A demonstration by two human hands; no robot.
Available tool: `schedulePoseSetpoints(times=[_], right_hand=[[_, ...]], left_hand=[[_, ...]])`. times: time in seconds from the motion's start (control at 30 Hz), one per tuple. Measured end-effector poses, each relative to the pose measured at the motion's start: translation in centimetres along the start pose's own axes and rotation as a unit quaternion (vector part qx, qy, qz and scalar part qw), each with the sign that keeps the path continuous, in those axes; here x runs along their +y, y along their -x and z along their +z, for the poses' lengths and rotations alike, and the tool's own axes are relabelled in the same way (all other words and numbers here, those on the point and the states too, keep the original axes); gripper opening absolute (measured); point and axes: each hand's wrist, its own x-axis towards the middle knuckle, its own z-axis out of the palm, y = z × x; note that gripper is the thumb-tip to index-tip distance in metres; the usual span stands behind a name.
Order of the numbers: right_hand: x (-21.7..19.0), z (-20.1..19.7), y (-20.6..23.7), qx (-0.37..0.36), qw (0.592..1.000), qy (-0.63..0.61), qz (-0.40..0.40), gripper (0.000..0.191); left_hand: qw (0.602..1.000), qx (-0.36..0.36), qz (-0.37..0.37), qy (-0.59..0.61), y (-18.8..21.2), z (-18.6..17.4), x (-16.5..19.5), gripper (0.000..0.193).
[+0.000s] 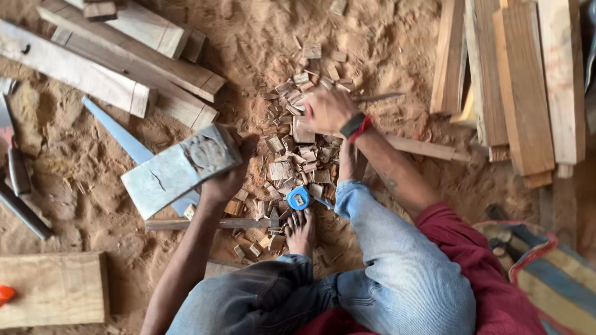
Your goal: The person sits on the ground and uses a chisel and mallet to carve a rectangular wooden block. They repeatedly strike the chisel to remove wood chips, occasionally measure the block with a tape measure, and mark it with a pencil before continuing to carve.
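My left hand (225, 181) grips the handle of a heavy, grey, worn wooden mallet (180, 169), whose block head is raised to the left above the sandy ground. My right hand (327, 110), with a black watch and red band at the wrist, is closed around a metal chisel (380, 97) whose shaft sticks out to the right. The hand rests over a pile of small wood chips (298, 158). A narrow wooden strip (425, 148) runs under the chips, and my bare foot (301, 232) is beside it. What the chisel tip touches is hidden.
A blue tape measure (298, 198) lies by my foot. A pale blue saw blade (118, 133) lies on the sawdust at left. Planks are stacked at top left (112, 74) and top right (524, 87). A board (53, 288) sits at bottom left.
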Motion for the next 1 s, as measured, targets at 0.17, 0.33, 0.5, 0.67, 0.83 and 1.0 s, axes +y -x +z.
schedulePoseSetpoints(times=[0.17, 0.33, 0.5, 0.67, 0.83, 1.0], right_hand=[[2.7, 3.5, 2.1, -0.151, 0.973, 0.16, 0.068, 0.029], [3.1, 5.0, 2.4, -0.133, 0.973, 0.183, 0.046, 0.03], [2.8, 1.4, 1.6, -0.028, 0.994, 0.102, -0.006, 0.044], [1.8, -4.2, 1.7, 0.326, 0.84, -0.389, -0.19, 0.028], [-2.2, -4.3, 0.6, 0.339, 0.691, -0.63, -0.104, 0.035], [-2.8, -3.3, 0.4, 0.329, 0.728, -0.593, -0.099, 0.035]], left_hand=[[0.975, 0.09, 0.009, 0.201, -0.3, -1.2, 1.7, 0.02], [0.976, 0.065, -0.025, 0.208, -1.0, -1.5, 2.7, 0.023], [0.998, 0.066, 0.01, 0.018, -1.2, -1.9, 3.5, 0.03], [0.994, 0.019, 0.039, -0.1, -1.4, -1.9, 3.8, 0.034], [0.994, 0.014, 0.054, -0.096, -1.3, -1.9, 3.4, 0.032], [0.997, 0.014, 0.018, -0.068, -0.9, -1.8, 2.8, 0.033]])
